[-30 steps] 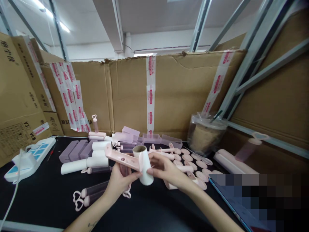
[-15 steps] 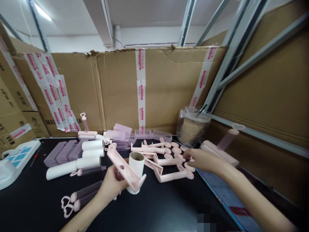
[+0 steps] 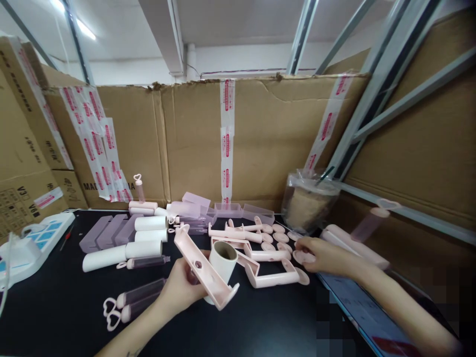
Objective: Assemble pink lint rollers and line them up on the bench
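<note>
Pink holder [image 3: 207,275]: left hand [image 3: 182,283] grips it with white roll [image 3: 225,270]; keep both steady.
Pink disc [image 3: 305,257]: right hand [image 3: 327,255] on it, can't tell if pinched; favor rim.

Left fingers [image 3: 196,292] holding pink bracket [image 3: 203,270], right fingers [image 3: 307,244] at disc [image 3: 303,257]

The bare left hand [image 3: 186,281] curls in a grip, left forearm [image 3: 147,321] slanting up and inward; the bare right hand [image 3: 323,255] hangs well apart, fingers [image 3: 305,242] bent, right forearm [image 3: 394,295] outstretched.
</note>
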{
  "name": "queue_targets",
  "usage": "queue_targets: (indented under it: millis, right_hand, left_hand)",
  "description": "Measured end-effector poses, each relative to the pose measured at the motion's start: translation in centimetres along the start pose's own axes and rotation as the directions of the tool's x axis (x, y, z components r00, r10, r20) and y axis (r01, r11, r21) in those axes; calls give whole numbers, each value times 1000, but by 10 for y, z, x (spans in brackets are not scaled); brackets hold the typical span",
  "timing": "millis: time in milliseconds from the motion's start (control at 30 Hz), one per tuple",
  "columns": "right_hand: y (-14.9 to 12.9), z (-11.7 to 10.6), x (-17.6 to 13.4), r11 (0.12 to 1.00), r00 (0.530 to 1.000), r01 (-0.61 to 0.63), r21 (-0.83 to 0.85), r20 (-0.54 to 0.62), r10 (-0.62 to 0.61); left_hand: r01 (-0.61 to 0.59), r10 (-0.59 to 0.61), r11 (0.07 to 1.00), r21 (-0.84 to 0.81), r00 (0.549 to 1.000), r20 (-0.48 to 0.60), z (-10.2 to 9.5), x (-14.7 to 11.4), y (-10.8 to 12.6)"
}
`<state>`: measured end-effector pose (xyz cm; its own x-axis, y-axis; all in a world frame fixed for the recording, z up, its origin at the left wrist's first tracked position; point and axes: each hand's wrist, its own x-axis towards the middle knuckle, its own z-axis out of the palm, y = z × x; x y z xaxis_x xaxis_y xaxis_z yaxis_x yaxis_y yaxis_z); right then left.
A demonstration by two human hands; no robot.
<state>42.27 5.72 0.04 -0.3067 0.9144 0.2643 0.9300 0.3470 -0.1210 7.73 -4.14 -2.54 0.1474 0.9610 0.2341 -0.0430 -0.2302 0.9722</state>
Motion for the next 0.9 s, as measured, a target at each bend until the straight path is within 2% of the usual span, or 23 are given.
queue_targets:
  millis: [67,133,200,233,300,367,467,567,667,800,900]
  right_hand:
    - [-12,-10,-5,994,1000,31,102,1,-31]
    - [-38,-18,-10,943,995,89,322,-62,-73]
    - [-75,-18,-13,797,983,178,577,-139,-119]
    - [-95,-16,-14,685,971,232,691,-205,-123]
    - [-133,-8,-14,498,955,292,816,-280,-101]
    - [-162,1,-13,433,946,312,846,-317,-62]
    - [-179,9,-11,483,930,346,804,-362,-62]
    - [-176,13,-11,548,905,415,726,-389,-171]
    - [-169,15,-13,551,877,480,683,-392,-278]
    - [-166,15,-15,558,834,540,630,-490,-254]
    - [-166,14,-15,554,824,556,620,-499,-269]
  left_hand:
    - [-8,7,1000,29,1000,26,-1,0,-2]
    - [-9,6,998,61,999,51,-1,0,-5]
    - [-3,-2,997,75,998,61,-2,1,-10]
    - [3,-7,998,70,998,62,-2,1,-12]
    - [15,-18,999,51,998,60,-2,2,-15]
    - [29,-32,999,43,997,64,-1,3,-17]
    - [45,-48,998,46,996,71,-1,4,-19]
    - [47,-48,999,20,997,62,-1,6,-18]
    - [41,-41,999,3,998,47,-1,6,-16]
    - [50,-49,998,-27,999,20,-1,6,-14]
    - [48,-46,998,-29,997,55,-1,5,-13]
